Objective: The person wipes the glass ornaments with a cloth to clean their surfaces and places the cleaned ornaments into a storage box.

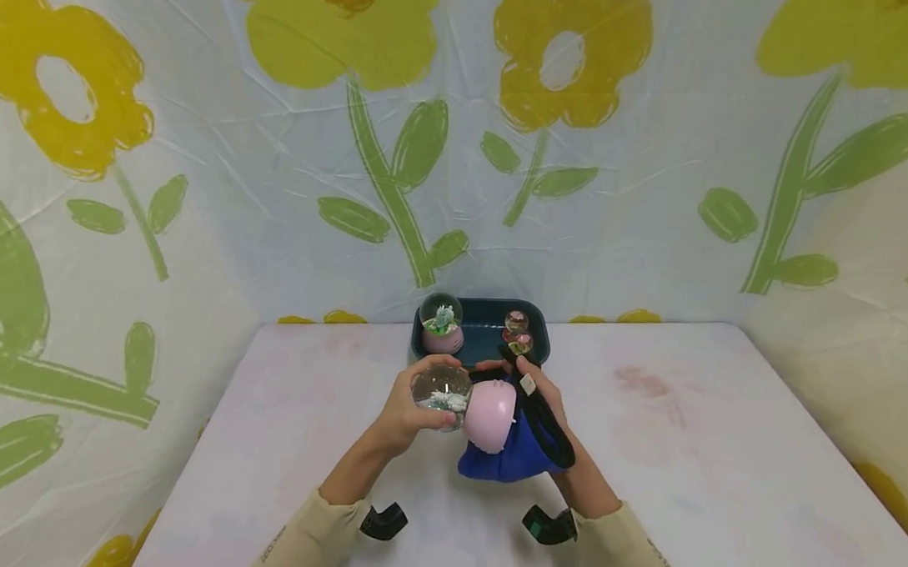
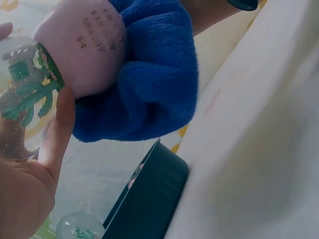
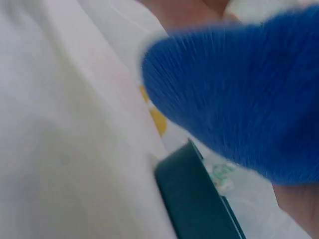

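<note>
My left hand (image 1: 398, 412) grips the clear ball of a snow globe (image 1: 490, 417), which lies tilted on its side above the table. Its pink base points to the right, and green and white figures show inside the glass. In the left wrist view, raised lettering marks the base. My right hand (image 1: 546, 390) holds a fuzzy blue cloth (image 1: 505, 467) with a black band (image 1: 547, 426) against the base. The cloth hides part of the right fingers, and it fills much of the right wrist view.
Behind the hands, a dark teal tray (image 1: 485, 312) stands on the white table (image 1: 692, 442) by the flowered backdrop. A second snow globe (image 1: 443, 340) with a pink base sits at its left end. Two small globe-like ornaments (image 1: 517, 320) are at its right.
</note>
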The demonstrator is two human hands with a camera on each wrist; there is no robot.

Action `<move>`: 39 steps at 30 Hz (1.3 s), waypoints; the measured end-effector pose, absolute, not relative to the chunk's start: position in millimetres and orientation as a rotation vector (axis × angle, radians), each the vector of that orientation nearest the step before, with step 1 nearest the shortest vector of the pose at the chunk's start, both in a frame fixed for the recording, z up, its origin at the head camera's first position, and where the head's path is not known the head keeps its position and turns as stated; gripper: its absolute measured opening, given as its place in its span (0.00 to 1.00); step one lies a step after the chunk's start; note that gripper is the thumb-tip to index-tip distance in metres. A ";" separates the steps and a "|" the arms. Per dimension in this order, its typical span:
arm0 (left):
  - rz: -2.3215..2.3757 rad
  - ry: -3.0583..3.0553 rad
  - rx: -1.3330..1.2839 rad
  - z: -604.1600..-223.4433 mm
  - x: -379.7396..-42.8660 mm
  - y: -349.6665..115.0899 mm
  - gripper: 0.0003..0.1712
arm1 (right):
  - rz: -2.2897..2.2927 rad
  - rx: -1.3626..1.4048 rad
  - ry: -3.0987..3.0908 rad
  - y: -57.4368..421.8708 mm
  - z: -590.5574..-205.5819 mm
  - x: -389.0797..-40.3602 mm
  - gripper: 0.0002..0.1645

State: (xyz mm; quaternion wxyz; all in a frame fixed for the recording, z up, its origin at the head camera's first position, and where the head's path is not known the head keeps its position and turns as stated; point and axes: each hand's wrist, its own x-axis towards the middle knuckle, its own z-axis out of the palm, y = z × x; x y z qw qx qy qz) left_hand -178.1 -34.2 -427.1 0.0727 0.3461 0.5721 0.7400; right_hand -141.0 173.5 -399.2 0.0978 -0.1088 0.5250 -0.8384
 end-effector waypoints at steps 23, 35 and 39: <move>1.917 2.348 1.047 -414.0 -171.4 -20.6 0.41 | -1.696 -0.780 3.257 170.8 -410.7 -148.6 0.12; 2.209 1.866 1.078 -423.0 -178.9 -26.1 0.38 | -2.358 -0.650 2.155 189.9 -401.2 -157.2 0.17; 2.393 1.735 0.976 -434.5 -178.8 -16.8 0.37 | -2.739 -0.295 1.962 178.0 -406.4 -150.9 0.18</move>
